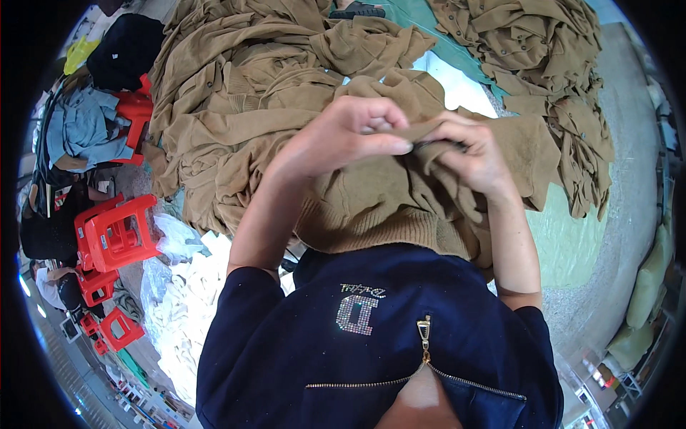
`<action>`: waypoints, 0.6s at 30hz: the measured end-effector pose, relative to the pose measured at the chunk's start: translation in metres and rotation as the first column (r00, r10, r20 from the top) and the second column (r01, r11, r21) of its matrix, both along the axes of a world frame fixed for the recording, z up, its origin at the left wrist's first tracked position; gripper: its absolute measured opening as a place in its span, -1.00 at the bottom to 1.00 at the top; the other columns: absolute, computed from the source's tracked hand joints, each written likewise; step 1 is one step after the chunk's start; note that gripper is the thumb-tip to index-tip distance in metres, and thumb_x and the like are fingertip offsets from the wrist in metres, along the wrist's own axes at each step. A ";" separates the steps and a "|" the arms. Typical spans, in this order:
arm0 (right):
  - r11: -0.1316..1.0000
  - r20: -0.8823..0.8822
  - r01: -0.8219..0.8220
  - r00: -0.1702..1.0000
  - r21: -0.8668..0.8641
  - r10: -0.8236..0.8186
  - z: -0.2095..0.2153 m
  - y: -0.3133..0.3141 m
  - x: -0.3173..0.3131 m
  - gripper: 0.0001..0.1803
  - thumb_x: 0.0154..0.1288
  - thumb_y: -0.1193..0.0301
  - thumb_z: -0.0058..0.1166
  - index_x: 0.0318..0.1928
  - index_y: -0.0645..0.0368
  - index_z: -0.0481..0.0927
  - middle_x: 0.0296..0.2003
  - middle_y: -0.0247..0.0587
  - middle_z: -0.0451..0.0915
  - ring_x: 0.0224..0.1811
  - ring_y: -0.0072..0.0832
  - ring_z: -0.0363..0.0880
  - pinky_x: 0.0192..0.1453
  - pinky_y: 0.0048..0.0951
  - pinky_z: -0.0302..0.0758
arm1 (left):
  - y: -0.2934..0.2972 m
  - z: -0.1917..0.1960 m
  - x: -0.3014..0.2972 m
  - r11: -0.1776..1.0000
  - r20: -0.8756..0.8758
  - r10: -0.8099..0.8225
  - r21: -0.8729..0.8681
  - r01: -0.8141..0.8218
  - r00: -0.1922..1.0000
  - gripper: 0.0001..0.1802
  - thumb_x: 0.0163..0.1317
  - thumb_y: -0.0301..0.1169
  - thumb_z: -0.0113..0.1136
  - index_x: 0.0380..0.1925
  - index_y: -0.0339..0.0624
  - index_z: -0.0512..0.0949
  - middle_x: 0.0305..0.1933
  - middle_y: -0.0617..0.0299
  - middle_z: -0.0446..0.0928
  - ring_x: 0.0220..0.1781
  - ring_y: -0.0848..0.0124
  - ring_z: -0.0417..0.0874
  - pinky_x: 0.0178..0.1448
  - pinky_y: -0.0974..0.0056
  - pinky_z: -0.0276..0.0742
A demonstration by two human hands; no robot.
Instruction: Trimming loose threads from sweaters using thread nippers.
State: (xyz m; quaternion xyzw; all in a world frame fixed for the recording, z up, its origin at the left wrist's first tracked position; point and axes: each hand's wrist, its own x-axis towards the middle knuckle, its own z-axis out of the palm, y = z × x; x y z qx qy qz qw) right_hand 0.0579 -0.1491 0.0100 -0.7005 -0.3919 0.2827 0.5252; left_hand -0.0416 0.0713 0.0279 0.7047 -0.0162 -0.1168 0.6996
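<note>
A brown knit sweater (364,189) lies over my lap, its wide ribbed hem toward my body. Above it, my left hand (348,136) is closed, its thumb and curled fingers pinching the edge of a raised fold. My right hand (468,151) grips the same fold from the other side, fingers bent around the cloth. A small dark spot shows by the right fingers; what it is I cannot make out. The two hands are close together, slightly blurred. Part of the sweater spreads out to the right beyond my right hand.
Heaped brown knitwear (236,107) fills the left and far side. Another brown pile (529,43), with buttons showing, lies at the far right. Red plastic stools (118,232) stand on the left, near white cloth and clear plastic (182,307). A pale green sheet (572,236) covers floor at right.
</note>
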 end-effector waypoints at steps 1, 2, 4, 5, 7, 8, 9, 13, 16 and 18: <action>0.996 -0.026 0.056 0.998 0.072 -0.054 -0.006 -0.010 0.008 -0.72 -0.01 0.68 0.06 -0.23 0.29 0.67 -0.27 -0.31 0.61 -0.15 -0.54 0.56 0.00 -0.53 0.46 | 0.008 -0.012 -0.001 0.999 0.052 -0.015 0.051 0.012 0.999 -0.77 0.21 -0.43 0.31 -0.17 -0.30 0.60 -0.34 0.45 0.52 -0.33 0.68 0.45 -0.25 0.49 0.37; 0.988 -0.077 0.130 0.989 0.082 -0.124 -0.003 -0.016 0.010 -0.72 -0.01 0.70 0.04 -0.23 0.31 0.68 -0.29 -0.32 0.61 -0.20 -0.55 0.56 0.01 -0.55 0.45 | 0.015 -0.020 -0.003 0.999 0.049 -0.020 0.050 0.018 0.999 -0.77 0.21 -0.43 0.31 -0.17 -0.30 0.60 -0.34 0.45 0.52 -0.33 0.68 0.45 -0.25 0.49 0.37; 0.981 -0.097 0.175 0.981 0.083 -0.167 -0.017 -0.027 0.014 -0.72 0.02 0.70 0.02 -0.22 0.32 0.67 -0.28 -0.33 0.62 -0.20 -0.58 0.56 0.00 -0.57 0.46 | 0.023 -0.033 -0.005 0.988 -0.166 -0.012 0.147 0.037 0.986 -0.77 0.21 -0.45 0.31 -0.16 -0.31 0.61 -0.33 0.44 0.53 -0.34 0.64 0.47 -0.22 0.45 0.40; 0.972 -0.194 0.224 0.959 0.070 -0.207 -0.022 -0.029 0.013 -0.71 0.03 0.70 0.00 -0.20 0.33 0.67 -0.25 -0.32 0.63 -0.19 -0.59 0.55 0.02 -0.57 0.45 | 0.022 -0.038 -0.007 0.992 -0.141 0.057 0.119 -0.041 0.988 -0.81 0.23 -0.42 0.28 -0.20 -0.28 0.62 -0.40 0.47 0.51 -0.40 0.68 0.42 -0.29 0.51 0.33; 0.965 -0.307 0.264 0.919 0.005 -0.249 -0.024 -0.032 0.013 -0.72 0.10 0.69 -0.01 -0.16 0.33 0.65 -0.22 -0.35 0.64 -0.17 -0.63 0.55 0.03 -0.59 0.45 | 0.021 -0.035 -0.008 0.994 -0.159 0.109 0.044 -0.104 0.981 -0.81 0.24 -0.39 0.28 -0.21 -0.26 0.62 -0.43 0.50 0.48 -0.43 0.71 0.39 -0.35 0.53 0.27; 0.963 -0.309 0.268 0.917 0.003 -0.254 -0.025 -0.032 0.013 -0.72 0.10 0.69 -0.01 -0.16 0.33 0.65 -0.22 -0.35 0.64 -0.17 -0.63 0.55 0.03 -0.59 0.45 | 0.019 -0.033 -0.009 0.984 -0.177 0.165 -0.030 -0.173 0.970 -0.82 0.25 -0.37 0.27 -0.22 -0.23 0.63 -0.47 0.53 0.45 -0.47 0.74 0.35 -0.40 0.55 0.21; 0.956 -0.303 0.294 0.910 -0.012 -0.283 -0.025 -0.031 0.011 -0.72 0.10 0.69 -0.02 -0.17 0.32 0.65 -0.22 -0.35 0.64 -0.18 -0.64 0.54 0.03 -0.58 0.45 | 0.013 -0.035 -0.008 0.962 -0.193 0.246 -0.066 -0.263 0.950 -0.85 0.25 -0.36 0.25 -0.26 -0.18 0.61 -0.52 0.57 0.42 -0.54 0.77 0.30 -0.48 0.57 0.10; 0.937 -0.295 0.348 0.895 -0.009 -0.335 -0.029 -0.031 0.007 -0.70 0.10 0.70 -0.05 -0.17 0.31 0.65 -0.21 -0.36 0.62 -0.15 -0.64 0.53 0.03 -0.57 0.44 | 0.018 -0.034 -0.005 0.941 -0.203 0.277 -0.141 -0.308 0.939 -0.90 0.22 -0.40 0.24 -0.30 -0.17 0.58 -0.52 0.53 0.46 -0.59 0.72 0.34 -0.52 0.56 0.14; 0.969 0.043 0.244 0.969 0.029 -0.245 -0.031 -0.034 0.002 -0.63 0.03 0.72 -0.04 -0.12 0.27 0.65 -0.12 -0.30 0.57 -0.05 -0.56 0.51 0.02 -0.52 0.43 | 0.025 -0.036 -0.009 0.888 -0.195 0.298 -0.303 -0.347 0.934 -0.93 0.20 -0.44 0.21 -0.36 -0.18 0.54 -0.53 0.40 0.50 -0.62 0.66 0.38 -0.54 0.54 0.21; 0.932 0.323 0.350 0.875 0.090 -0.360 -0.028 -0.031 -0.015 -0.64 0.01 0.72 0.05 -0.14 0.21 0.67 -0.09 -0.29 0.57 -0.13 -0.48 0.57 -0.07 -0.49 0.52 | 0.030 -0.033 -0.016 0.820 -0.189 0.230 -0.490 -0.295 0.955 -0.94 0.15 -0.53 0.24 -0.36 -0.21 0.56 -0.44 0.35 0.57 -0.47 0.63 0.51 -0.36 0.53 0.35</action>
